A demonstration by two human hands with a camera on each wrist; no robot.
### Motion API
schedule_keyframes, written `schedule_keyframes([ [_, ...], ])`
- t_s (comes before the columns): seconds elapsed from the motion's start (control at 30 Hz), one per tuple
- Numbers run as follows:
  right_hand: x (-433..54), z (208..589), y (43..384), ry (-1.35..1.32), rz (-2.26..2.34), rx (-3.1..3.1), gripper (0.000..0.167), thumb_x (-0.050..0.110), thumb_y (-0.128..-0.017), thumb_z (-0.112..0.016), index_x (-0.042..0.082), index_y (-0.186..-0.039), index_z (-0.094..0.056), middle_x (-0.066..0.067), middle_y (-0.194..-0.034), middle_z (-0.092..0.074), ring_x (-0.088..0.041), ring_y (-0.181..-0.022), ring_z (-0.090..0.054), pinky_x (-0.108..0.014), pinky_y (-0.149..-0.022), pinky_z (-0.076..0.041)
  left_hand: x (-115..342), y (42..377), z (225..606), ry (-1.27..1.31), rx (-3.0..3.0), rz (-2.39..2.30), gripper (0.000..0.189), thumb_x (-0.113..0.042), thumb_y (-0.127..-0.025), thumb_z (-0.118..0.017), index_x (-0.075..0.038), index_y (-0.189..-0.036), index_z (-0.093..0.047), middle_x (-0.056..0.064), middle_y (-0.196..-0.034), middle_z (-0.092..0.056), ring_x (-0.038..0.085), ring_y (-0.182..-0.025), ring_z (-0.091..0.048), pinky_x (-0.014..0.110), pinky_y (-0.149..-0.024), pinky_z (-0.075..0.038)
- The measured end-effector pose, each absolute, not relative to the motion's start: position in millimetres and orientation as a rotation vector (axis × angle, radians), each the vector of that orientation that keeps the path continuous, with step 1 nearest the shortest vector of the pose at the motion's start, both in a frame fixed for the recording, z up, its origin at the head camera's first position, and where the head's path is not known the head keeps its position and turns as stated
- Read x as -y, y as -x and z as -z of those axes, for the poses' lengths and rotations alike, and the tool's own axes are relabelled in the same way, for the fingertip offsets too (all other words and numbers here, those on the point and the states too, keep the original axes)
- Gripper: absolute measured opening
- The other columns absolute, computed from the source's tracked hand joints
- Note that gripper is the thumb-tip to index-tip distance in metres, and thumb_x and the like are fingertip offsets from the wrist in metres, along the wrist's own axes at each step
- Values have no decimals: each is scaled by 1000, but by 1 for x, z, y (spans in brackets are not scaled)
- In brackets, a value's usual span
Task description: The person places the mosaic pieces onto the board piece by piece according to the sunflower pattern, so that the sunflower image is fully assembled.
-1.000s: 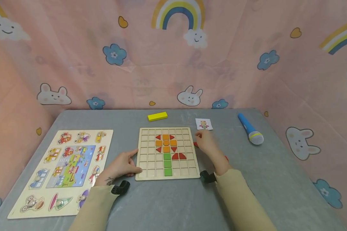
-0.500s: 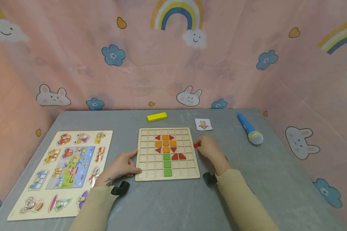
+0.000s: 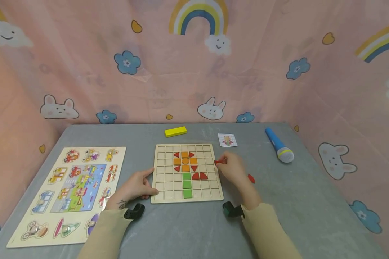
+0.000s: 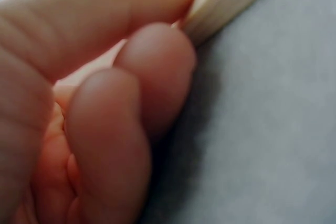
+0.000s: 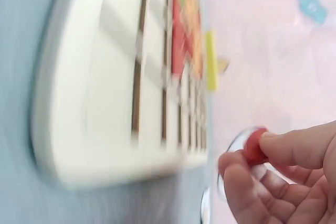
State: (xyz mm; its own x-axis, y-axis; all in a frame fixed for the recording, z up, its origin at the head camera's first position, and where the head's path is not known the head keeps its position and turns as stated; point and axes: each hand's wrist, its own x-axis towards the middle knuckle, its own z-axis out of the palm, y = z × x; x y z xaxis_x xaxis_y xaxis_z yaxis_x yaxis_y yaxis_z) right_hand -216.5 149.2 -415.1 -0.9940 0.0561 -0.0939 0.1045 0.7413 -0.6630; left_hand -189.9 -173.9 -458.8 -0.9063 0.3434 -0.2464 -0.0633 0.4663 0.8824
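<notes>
A square wooden grid board point(image 3: 168, 200) lies in the middle of the table in the head view. Orange squares, an orange round piece, red triangles, green squares point(image 3: 187, 184) and two red quarter-circle pieces point(image 3: 200, 176) sit in its cells. My left hand point(image 3: 137, 186) touches the board's left edge with thumb and index finger spread apart; its other fingers curl in beside the edge. Just off the board's right edge, my right hand point(image 3: 232, 168) pinches a small red puzzle piece point(image 5: 255, 145) between thumb and fingers. The fingers partly hide its shape.
Another red piece point(image 3: 251, 178) lies right of my right wrist. Behind the board are a yellow block point(image 3: 175, 131) and a small pattern card point(image 3: 227, 140). A blue toy microphone point(image 3: 280, 145) lies at the right, a vehicle knob puzzle point(image 3: 53, 162) at the left.
My right hand came down from near the card, took up a red piece beside the board and now holds it closer to the board's right edge. My left hand stays put.
</notes>
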Motion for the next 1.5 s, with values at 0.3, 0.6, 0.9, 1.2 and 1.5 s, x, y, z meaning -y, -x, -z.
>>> schedule_keyframes([
  [0.3,-108,416,188,-49,1368,-2554,19,-4,-81,-61,-3,-99,-67,-9,-70,-59,-16,-55,-56,-25,-52,-48,172,189,459,-214,-2360,-1408,93,-13,-70,-79,-4,-146,-26,3,-55,-56,10,-41,-46,29,-46,-43],
  [0.6,-96,424,189,-43,1236,-2535,7,2,-81,-63,1,-75,-67,-4,-59,-56,-13,-47,-49,-22,-45,-40,174,190,461,-211,-2347,-1415,93,-12,-70,-79,-4,-146,-25,4,-55,-57,10,-41,-45,28,-45,-42],
  [0.9,-90,425,192,-41,1126,-2623,12,5,-83,-65,3,-72,-65,-3,-64,-57,-14,-52,-47,-22,-46,-37,173,191,460,-172,-2350,-1403,93,-13,-70,-79,-6,-146,-26,5,-58,-57,10,-43,-47,28,-46,-43],
  [1.2,-79,428,193,-115,1084,-2791,22,7,-79,-71,6,-64,-54,-4,-61,-54,-16,-57,-48,-23,-48,-37,173,191,461,-189,-2361,-1397,93,-13,-70,-79,-6,-146,-27,4,-58,-58,11,-42,-47,28,-46,-43],
  [1.5,-80,423,190,-34,900,-2875,18,9,-76,-73,8,-61,-62,-2,-64,-56,-17,-62,-48,-24,-52,-37,174,192,462,-211,-2365,-1396,93,-14,-70,-80,-5,-146,-27,4,-57,-58,10,-42,-46,28,-46,-43],
])
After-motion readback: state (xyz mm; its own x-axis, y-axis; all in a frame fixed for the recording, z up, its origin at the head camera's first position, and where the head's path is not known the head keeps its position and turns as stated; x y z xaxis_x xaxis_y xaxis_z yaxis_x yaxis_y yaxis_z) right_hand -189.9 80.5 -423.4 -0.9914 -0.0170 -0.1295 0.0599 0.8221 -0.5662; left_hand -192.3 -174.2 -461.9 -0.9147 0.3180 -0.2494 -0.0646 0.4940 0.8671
